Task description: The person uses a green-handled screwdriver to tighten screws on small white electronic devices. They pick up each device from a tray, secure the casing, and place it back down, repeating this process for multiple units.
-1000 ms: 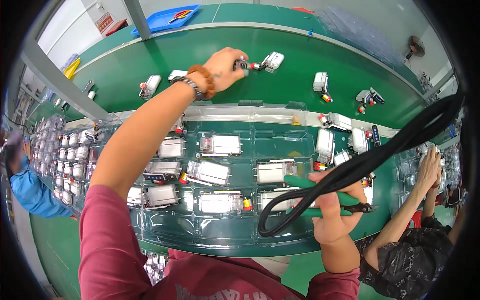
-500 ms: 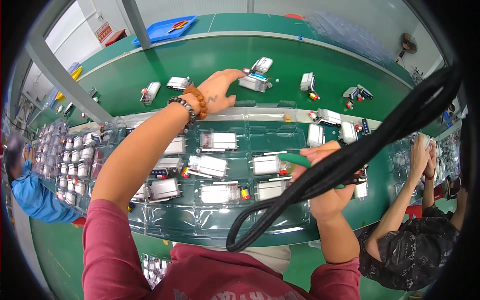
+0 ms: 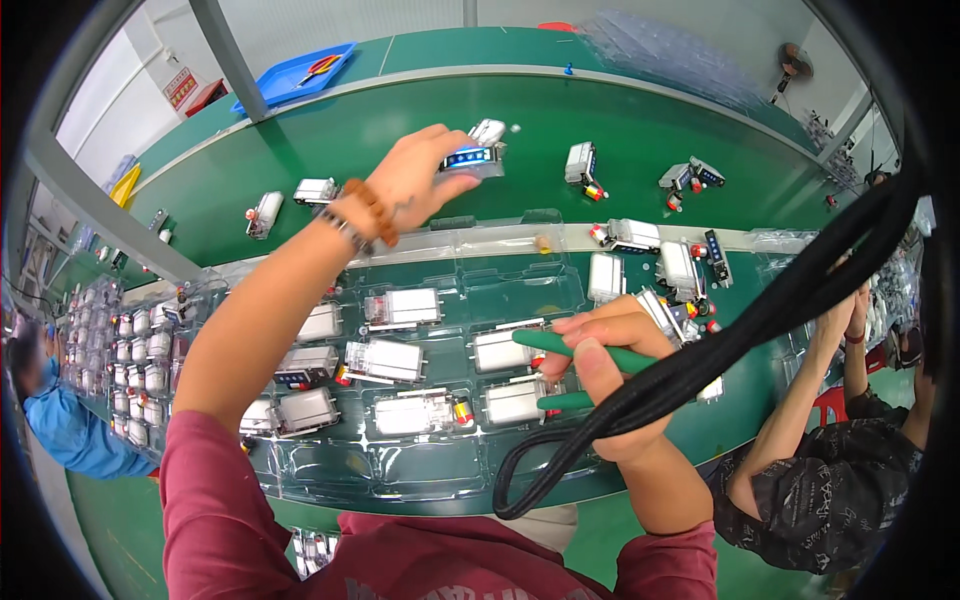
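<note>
Right now my left hand (image 3: 415,180) is stretched far out over the green bench (image 3: 400,130), and its fingers (image 3: 440,140) are closed around a small white module with a lit blue display (image 3: 468,158); the module pokes out to the right of my fingertips, just above the belt surface and beside another white unit (image 3: 489,130) lying just past it. Half a second ago that hand lay lower and flatter over the bench with the module barely at its fingertips; since then it has gripped the piece, and the view has tipped so the clear plastic tray (image 3: 440,480) sits nearer my chest. My left arm runs long and straight from the red sleeve (image 3: 200,500) up across the tray, wrist bent slightly right, a beaded bracelet (image 3: 372,212) on it. My right hand (image 3: 605,385) hovers close in over the tray's right side, fingers (image 3: 590,330) curled tight around a green-handled tool (image 3: 575,350) pointing left, with a black cable (image 3: 720,350) looping down past that wrist. White modules (image 3: 385,360) fill the tray's pockets below and left of those right fingers.
</note>
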`<action>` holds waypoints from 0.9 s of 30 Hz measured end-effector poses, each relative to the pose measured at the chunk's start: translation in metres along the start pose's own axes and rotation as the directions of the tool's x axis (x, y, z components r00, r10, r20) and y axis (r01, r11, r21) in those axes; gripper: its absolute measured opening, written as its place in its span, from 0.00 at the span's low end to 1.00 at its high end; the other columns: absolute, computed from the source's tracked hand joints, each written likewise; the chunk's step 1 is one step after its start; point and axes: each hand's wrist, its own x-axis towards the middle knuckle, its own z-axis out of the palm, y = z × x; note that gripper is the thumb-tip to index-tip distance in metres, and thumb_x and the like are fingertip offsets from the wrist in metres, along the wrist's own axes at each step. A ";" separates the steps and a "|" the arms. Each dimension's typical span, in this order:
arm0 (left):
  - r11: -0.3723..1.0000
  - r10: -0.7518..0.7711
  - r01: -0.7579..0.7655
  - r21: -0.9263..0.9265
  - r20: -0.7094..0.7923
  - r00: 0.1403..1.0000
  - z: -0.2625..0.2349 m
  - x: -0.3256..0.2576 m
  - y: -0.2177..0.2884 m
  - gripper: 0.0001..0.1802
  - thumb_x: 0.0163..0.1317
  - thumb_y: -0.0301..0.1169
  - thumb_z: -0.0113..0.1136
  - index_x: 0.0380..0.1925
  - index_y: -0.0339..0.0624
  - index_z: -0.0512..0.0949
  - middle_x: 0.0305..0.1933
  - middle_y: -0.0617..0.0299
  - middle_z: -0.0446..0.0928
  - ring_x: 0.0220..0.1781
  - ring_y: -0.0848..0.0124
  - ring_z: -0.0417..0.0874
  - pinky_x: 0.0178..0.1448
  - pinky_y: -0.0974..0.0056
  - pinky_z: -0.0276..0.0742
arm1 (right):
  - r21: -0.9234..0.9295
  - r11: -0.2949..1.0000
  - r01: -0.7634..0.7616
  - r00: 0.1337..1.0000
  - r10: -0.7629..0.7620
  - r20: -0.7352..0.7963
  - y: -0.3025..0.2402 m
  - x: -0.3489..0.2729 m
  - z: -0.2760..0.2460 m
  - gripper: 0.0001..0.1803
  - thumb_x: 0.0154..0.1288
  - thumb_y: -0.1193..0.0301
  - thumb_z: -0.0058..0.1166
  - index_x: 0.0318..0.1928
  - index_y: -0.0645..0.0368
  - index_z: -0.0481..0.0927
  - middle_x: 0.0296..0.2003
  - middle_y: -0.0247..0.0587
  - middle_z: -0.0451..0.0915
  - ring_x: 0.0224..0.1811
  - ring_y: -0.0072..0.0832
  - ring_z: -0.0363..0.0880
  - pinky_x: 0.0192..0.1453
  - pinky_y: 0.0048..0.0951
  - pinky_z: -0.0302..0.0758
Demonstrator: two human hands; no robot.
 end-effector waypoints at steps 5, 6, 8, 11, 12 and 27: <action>0.894 -0.182 0.161 -0.419 -0.011 0.983 -0.040 -0.067 0.125 0.19 0.61 0.30 0.68 0.50 0.35 0.76 0.44 0.48 0.79 0.44 0.50 0.81 0.49 0.55 0.77 | -0.176 0.952 0.250 0.958 -0.216 0.189 0.000 0.007 -0.017 0.12 0.71 0.73 0.45 0.33 0.68 0.79 0.40 0.55 0.82 0.44 0.39 0.80 0.52 0.36 0.75; 0.949 -0.135 0.114 -0.294 -0.054 0.989 -0.042 -0.082 0.143 0.20 0.61 0.29 0.68 0.51 0.35 0.76 0.44 0.48 0.80 0.44 0.51 0.82 0.49 0.56 0.78 | -0.103 0.975 0.196 0.970 -0.177 0.166 -0.003 0.005 -0.011 0.12 0.70 0.74 0.45 0.33 0.68 0.79 0.41 0.55 0.82 0.45 0.40 0.79 0.53 0.37 0.75; 0.886 -0.191 0.162 -0.434 -0.023 0.981 -0.044 -0.109 0.168 0.21 0.61 0.28 0.68 0.52 0.34 0.75 0.44 0.48 0.80 0.44 0.55 0.84 0.49 0.58 0.78 | -0.009 0.992 0.127 0.979 -0.124 0.159 -0.005 0.001 -0.006 0.10 0.70 0.77 0.45 0.36 0.69 0.80 0.42 0.55 0.82 0.44 0.38 0.79 0.52 0.35 0.75; 0.787 -0.157 0.189 -0.587 0.106 0.982 -0.036 -0.132 0.169 0.21 0.61 0.25 0.67 0.54 0.33 0.75 0.44 0.50 0.80 0.44 0.61 0.84 0.50 0.60 0.78 | -0.126 0.991 0.034 0.986 -0.013 0.165 -0.016 -0.002 -0.002 0.11 0.69 0.80 0.45 0.42 0.71 0.81 0.43 0.54 0.82 0.41 0.33 0.80 0.48 0.30 0.77; 0.677 -0.197 0.267 -0.686 0.180 0.964 -0.034 -0.137 0.173 0.22 0.63 0.23 0.66 0.56 0.32 0.74 0.47 0.54 0.80 0.48 0.67 0.82 0.54 0.62 0.77 | -0.116 0.984 0.134 0.973 -0.108 0.203 -0.005 0.000 -0.005 0.13 0.66 0.81 0.49 0.48 0.71 0.82 0.43 0.54 0.82 0.38 0.30 0.80 0.45 0.27 0.76; -0.112 -0.226 0.427 -0.897 0.441 0.869 0.000 -0.159 0.181 0.29 0.58 0.23 0.71 0.55 0.37 0.65 0.53 0.54 0.76 0.53 0.72 0.78 0.57 0.66 0.74 | 0.016 0.900 -0.436 0.832 0.396 0.388 0.001 -0.013 0.011 0.20 0.73 0.71 0.54 0.62 0.66 0.74 0.45 0.42 0.82 0.41 0.22 0.79 0.47 0.27 0.77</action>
